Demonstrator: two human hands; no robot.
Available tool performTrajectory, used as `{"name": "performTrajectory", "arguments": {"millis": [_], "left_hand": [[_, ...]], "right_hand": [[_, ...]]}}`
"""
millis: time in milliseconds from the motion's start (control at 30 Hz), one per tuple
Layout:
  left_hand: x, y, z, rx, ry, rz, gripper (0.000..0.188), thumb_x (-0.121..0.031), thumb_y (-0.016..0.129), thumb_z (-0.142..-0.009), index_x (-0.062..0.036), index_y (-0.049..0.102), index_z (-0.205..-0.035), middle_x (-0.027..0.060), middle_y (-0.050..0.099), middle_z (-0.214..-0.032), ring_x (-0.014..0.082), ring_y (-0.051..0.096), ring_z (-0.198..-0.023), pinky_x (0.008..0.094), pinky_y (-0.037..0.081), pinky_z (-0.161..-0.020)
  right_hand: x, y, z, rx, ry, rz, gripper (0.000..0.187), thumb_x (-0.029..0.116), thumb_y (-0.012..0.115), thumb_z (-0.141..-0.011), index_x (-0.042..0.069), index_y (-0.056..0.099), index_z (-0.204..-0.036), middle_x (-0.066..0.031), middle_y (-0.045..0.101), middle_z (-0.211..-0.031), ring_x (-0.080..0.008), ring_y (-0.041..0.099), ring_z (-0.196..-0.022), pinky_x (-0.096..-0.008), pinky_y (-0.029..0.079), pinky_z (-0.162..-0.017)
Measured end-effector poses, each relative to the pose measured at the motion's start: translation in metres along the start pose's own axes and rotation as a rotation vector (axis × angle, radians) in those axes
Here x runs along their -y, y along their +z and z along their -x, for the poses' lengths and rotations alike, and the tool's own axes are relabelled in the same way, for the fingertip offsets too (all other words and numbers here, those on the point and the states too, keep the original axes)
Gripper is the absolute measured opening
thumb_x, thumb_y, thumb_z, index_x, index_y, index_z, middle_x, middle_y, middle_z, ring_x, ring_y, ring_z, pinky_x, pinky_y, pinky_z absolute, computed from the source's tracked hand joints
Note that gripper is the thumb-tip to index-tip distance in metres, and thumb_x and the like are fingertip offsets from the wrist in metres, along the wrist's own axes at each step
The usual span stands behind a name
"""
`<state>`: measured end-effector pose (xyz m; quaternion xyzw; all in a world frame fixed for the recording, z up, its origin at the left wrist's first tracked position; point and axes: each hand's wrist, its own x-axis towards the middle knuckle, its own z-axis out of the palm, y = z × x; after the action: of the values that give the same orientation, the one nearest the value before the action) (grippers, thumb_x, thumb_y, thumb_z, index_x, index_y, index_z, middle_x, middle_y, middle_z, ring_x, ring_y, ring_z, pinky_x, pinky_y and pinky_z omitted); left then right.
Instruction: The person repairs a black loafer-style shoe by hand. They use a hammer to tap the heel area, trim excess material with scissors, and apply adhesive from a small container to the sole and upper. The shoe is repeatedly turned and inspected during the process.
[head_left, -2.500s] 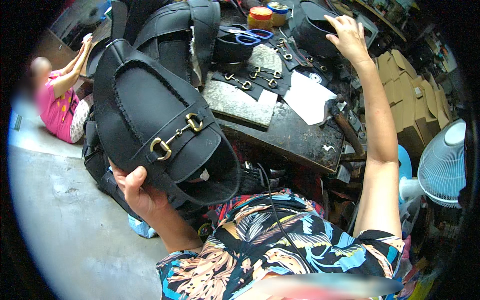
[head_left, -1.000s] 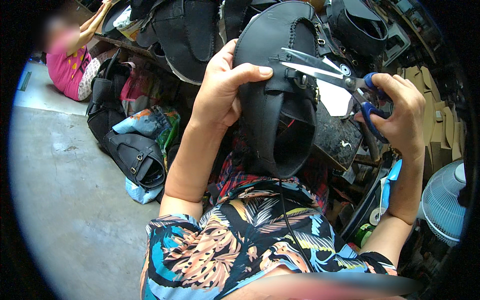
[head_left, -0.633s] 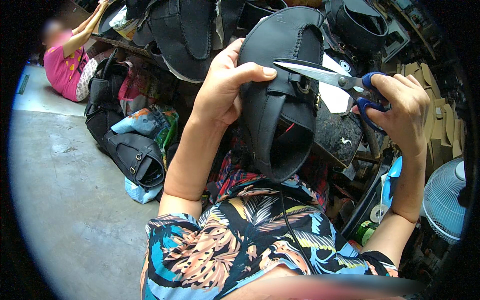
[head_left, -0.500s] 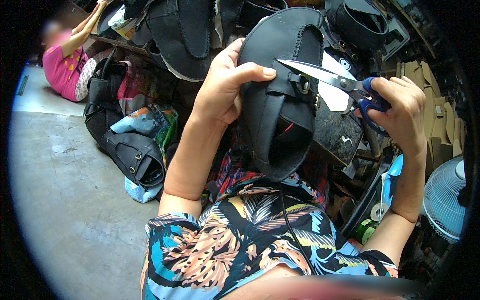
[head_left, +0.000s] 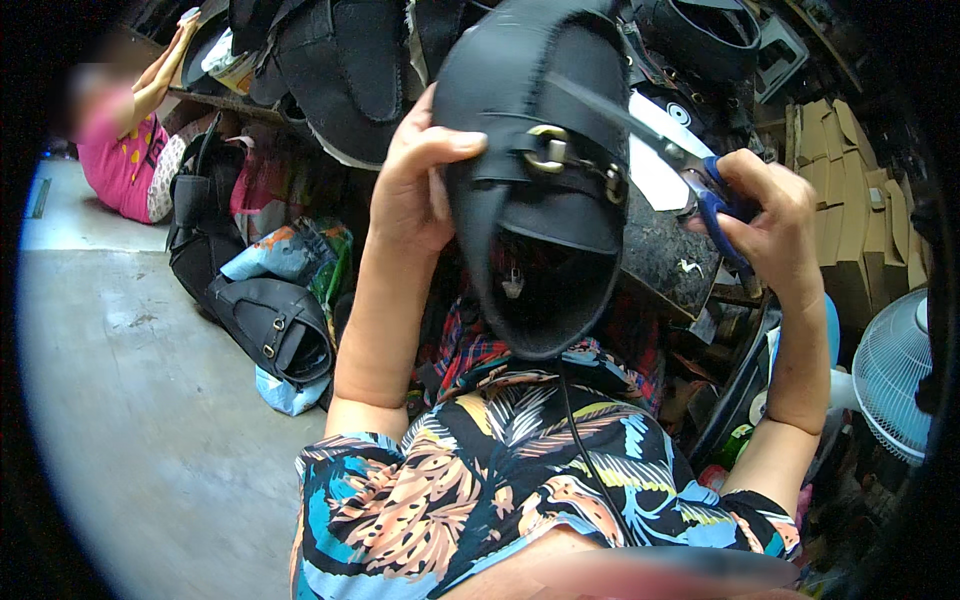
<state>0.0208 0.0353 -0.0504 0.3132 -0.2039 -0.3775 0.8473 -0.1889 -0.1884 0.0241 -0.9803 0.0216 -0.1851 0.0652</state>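
Note:
A black leather shoe upper [head_left: 480,95] with a gold-toned buckle and a stitched seam is held up in front of me, its dark opening toward my body. Gripping its left edge is my left hand [head_left: 415,175], thumb on the outside and the other fingers hidden behind it. My right hand [head_left: 765,215] is closed around the blue handles of a pair of scissors [head_left: 712,195]. The scissors' blades are smeared by motion and point left, across the upper's right side. Whether they touch the leather I cannot tell.
More black shoe uppers [head_left: 335,85] crowd the bench ahead, and strapped ones [head_left: 270,320] are piled at left beside coloured bags. Folded cardboard [head_left: 840,200] and a fan [head_left: 890,375] stand at right. Another person in pink [head_left: 125,165] sits at far left.
The shoe upper has turned, showing more of its buckle and opening, and shifted slightly left with my left hand. My right hand and the scissors have moved a little left.

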Motion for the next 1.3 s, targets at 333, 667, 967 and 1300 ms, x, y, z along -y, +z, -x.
{"name": "performTrajectory", "arguments": {"millis": [333,667,967,1300], "left_hand": [[0.001,-0.077,0.017,0.105,0.036,0.362,0.053,-0.031,0.052,-0.083,0.0054,0.055,-0.122,0.0262,0.061,-0.117,0.0372,0.064,-0.101,0.0497,0.052,-0.091],[0.01,-0.084,0.02,0.161,0.053,0.408,0.056,-0.034,0.054,-0.082,0.0041,0.054,-0.124,0.0256,0.06,-0.121,0.0384,0.062,-0.105,0.0522,0.05,-0.094],[0.013,-0.095,0.025,0.156,0.068,0.358,0.062,-0.046,0.056,-0.086,0.0,0.052,-0.128,0.0217,0.057,-0.127,0.0364,0.059,-0.111,0.0507,0.049,-0.096],[0.012,-0.103,0.022,0.217,0.047,0.461,0.061,-0.042,0.056,-0.087,-0.0003,0.051,-0.13,0.0222,0.057,-0.128,0.0366,0.059,-0.112,0.0508,0.046,-0.1]], "right_hand": [[0.019,0.043,0.038,-0.134,0.253,-0.181,0.049,0.036,0.085,-0.063,0.006,0.063,-0.096,-0.0092,0.064,-0.079,-0.0248,0.063,-0.071,-0.0351,0.048,-0.065],[0.026,0.051,0.036,-0.127,0.142,-0.127,0.044,0.03,0.085,-0.066,0.003,0.063,-0.093,-0.0056,0.061,-0.069,-0.0173,0.058,-0.06,-0.0309,0.044,-0.056],[0.033,0.053,0.049,-0.126,0.371,-0.584,0.049,0.035,0.086,-0.064,0.003,0.063,-0.093,-0.0097,0.061,-0.072,-0.0212,0.058,-0.061,-0.0277,0.046,-0.061],[0.047,0.07,0.061,-0.174,0.223,-0.169,0.045,0.037,0.086,-0.059,0.008,0.063,-0.085,-0.0065,0.062,-0.069,-0.0271,0.059,-0.059,-0.0368,0.044,-0.055]]}}
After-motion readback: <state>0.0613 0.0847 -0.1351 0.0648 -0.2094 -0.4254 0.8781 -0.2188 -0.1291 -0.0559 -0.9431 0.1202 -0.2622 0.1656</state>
